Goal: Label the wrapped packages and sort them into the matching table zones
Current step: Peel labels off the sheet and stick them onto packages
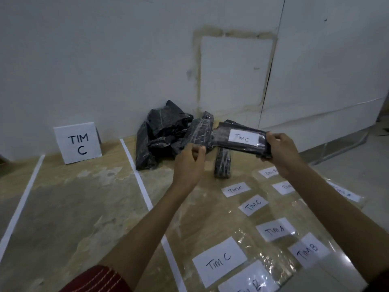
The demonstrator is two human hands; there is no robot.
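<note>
Black-wrapped Tim C package (221, 140) sits gripped in the right hand (282, 152), left hand (189, 159) curled, perhaps empty; best laid label-up beside TIM C sign (77, 143).

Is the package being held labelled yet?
Labelled: a white slip reading Tim C lies on the black package that the right hand grips.

dim, cool light; glare on plastic sheet (271, 262) | wide-angle bend at edges; slight blur
</note>
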